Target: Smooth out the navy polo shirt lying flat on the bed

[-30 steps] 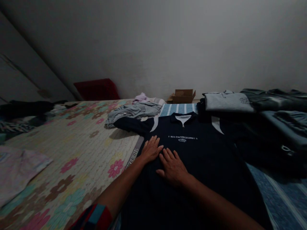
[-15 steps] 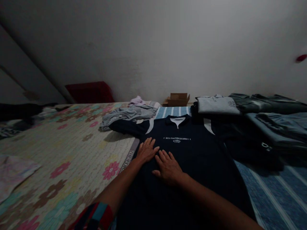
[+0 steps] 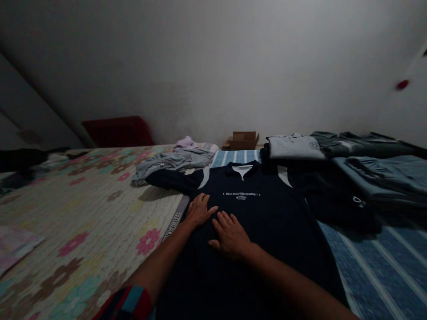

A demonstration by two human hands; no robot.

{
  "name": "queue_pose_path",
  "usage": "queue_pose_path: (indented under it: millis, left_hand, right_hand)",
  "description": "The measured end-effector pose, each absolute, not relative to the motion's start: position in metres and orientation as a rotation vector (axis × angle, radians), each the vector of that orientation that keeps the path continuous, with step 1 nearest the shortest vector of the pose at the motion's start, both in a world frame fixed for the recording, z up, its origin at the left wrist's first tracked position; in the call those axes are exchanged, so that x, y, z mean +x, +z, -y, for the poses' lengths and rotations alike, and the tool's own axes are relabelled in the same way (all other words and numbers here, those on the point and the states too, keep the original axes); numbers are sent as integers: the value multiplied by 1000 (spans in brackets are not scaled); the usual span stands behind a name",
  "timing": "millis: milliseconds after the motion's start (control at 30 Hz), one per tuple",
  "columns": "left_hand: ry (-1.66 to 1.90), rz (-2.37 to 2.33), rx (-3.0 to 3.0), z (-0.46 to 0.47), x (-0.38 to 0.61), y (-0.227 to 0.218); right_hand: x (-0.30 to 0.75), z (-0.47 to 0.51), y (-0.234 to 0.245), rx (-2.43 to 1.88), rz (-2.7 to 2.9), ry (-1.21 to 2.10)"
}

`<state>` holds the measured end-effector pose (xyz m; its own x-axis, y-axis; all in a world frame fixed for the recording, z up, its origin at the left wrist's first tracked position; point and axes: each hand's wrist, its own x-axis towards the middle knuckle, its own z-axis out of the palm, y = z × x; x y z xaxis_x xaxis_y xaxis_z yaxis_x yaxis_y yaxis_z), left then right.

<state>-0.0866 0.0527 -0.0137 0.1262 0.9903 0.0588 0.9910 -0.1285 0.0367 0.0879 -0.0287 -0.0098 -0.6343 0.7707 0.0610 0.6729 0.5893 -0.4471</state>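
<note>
A dark navy polo shirt (image 3: 267, 222) with a zip collar and white chest lettering lies spread face up on the bed. My left hand (image 3: 199, 210) rests flat on its left chest, fingers stretched out. My right hand (image 3: 229, 235) lies flat beside it, a little lower, fingers together and extended. Both palms press on the fabric and hold nothing. The shirt's left sleeve (image 3: 170, 180) reaches out over the flowered quilt (image 3: 83, 213).
Folded grey and dark garments (image 3: 350, 164) are stacked at the right on a blue striped sheet (image 3: 376, 271). A crumpled grey garment (image 3: 173, 161) lies behind the shirt. A cardboard box (image 3: 243, 140) and a red object (image 3: 115, 131) sit by the wall.
Both hands have slid slightly down the shirt. The view has shifted, so everything sits further left in the picture.
</note>
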Motion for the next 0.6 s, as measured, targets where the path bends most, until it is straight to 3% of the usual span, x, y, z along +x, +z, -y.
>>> queue_pose_path:
  millis: [267,600]
  left_hand:
    - [-45,2108,-2383,-49,-86,-12]
    - [-183,2156,-2400,-44,-78,-2]
  right_hand:
    - [89,29,-4,-1204,2565,628]
    - [103,26,37,-988,2288,736]
